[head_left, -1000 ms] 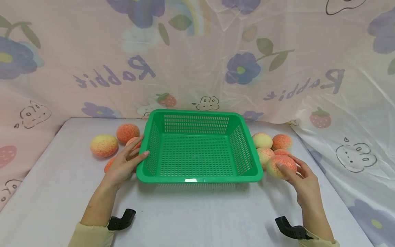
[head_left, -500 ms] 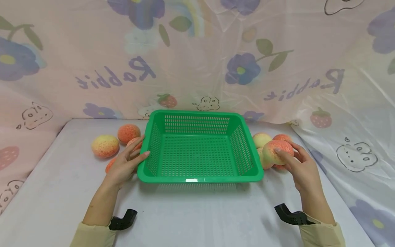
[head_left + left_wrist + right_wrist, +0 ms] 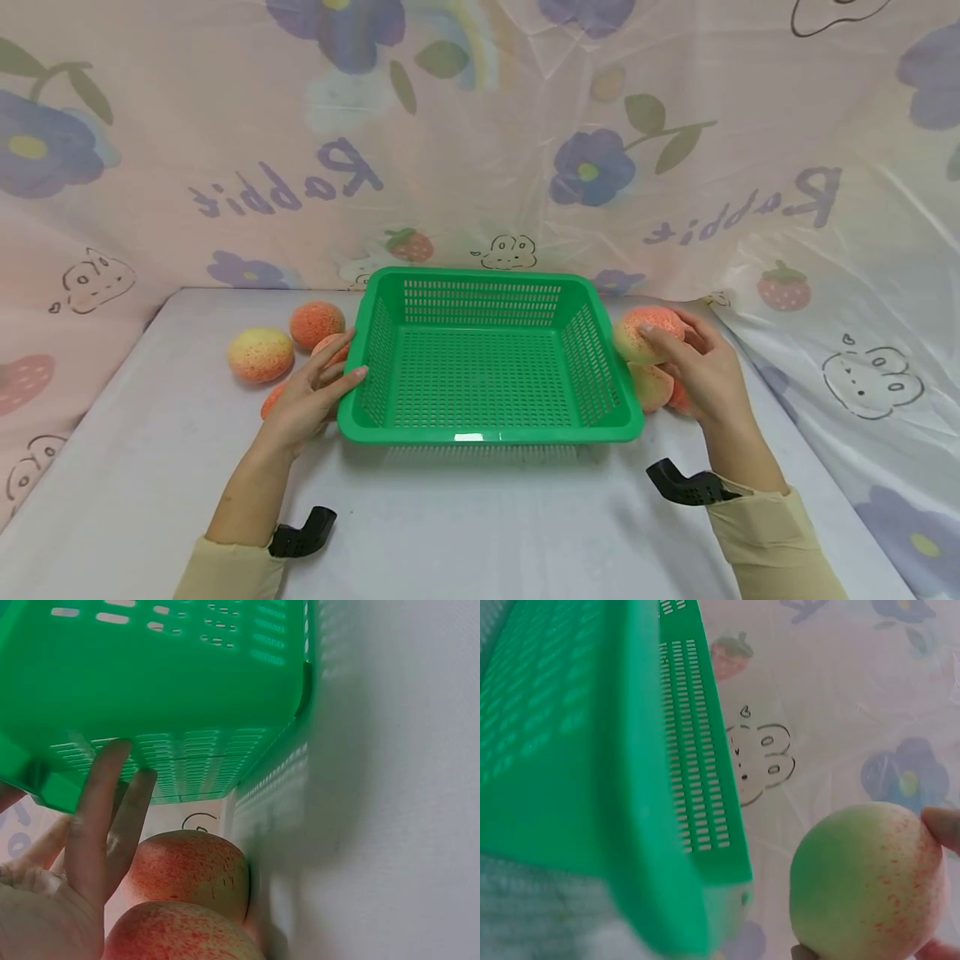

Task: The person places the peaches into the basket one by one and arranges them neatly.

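My right hand (image 3: 708,362) grips a pale yellow and pink peach (image 3: 647,335) at the right rim of a green basket (image 3: 551,434). In the right wrist view the peach (image 3: 866,881) hangs beside the basket's wall, fingertips at its edge. My left hand (image 3: 303,404) holds the basket's left rim, thumb over it and fingers against the outer wall (image 3: 180,690). More peaches lie by the right side, one pale (image 3: 651,387) and one redder (image 3: 681,400). To the left lie a yellow-red peach (image 3: 260,355), a red one (image 3: 317,325) and others partly behind my hand.
A white cloth-covered table (image 3: 480,533) carries everything. Behind it hangs a printed curtain (image 3: 480,150) with flowers and rabbits, which also runs down both sides. Each wrist wears a black camera mount (image 3: 303,533). Inside the basket only its slotted floor shows.
My right hand has lifted the peach and carried it leftward and away from me, from over the right-hand peaches to the basket's right rim. My left hand stays on the basket.
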A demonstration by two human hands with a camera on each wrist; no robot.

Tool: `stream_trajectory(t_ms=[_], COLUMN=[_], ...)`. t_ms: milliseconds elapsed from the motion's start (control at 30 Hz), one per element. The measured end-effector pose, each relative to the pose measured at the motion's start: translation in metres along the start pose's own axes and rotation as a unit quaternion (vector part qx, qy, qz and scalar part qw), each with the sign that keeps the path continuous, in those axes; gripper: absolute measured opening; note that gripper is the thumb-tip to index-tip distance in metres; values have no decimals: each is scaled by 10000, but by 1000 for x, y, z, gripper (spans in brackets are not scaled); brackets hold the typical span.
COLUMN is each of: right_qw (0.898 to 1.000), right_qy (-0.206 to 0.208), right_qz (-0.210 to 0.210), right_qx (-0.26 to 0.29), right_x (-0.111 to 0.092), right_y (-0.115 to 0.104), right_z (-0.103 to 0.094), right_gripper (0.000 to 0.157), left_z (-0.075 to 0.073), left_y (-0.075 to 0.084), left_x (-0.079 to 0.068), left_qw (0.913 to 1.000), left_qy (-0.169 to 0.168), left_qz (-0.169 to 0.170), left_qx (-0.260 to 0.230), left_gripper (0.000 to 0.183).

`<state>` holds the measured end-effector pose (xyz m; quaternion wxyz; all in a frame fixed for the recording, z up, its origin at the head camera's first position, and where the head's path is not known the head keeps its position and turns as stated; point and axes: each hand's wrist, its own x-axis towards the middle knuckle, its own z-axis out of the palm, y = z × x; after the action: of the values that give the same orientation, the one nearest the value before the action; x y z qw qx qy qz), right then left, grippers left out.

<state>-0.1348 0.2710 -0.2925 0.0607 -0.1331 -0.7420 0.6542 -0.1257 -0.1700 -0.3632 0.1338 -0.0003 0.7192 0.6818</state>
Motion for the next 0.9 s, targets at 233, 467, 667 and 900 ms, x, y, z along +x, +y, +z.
stream_trajectory(t_ms=[233, 467, 667, 900], right_qw=[9993, 9964, 9939, 9922], right_qy=[-340, -644, -784, -1007], right_qz=[-143, -259, -255, -361], right_qx=[-67, -486, -731, -643], right_x=[8, 15, 20, 24], right_y=[-10, -20, -25, -28], right_z=[21, 40, 59, 80], right_gripper=[65, 69, 65, 64], left_z=[-1, 0, 1, 1], left_y=[1, 1, 0, -2], left_x=[-1, -1, 0, 1], left_qw=[10000, 9999, 9999, 9999], left_qy=[34, 105, 153, 155], left_qz=[26, -17, -68, -42], left_qx=[-33, -30, 5, -29], left_gripper=[70, 70, 71, 70])
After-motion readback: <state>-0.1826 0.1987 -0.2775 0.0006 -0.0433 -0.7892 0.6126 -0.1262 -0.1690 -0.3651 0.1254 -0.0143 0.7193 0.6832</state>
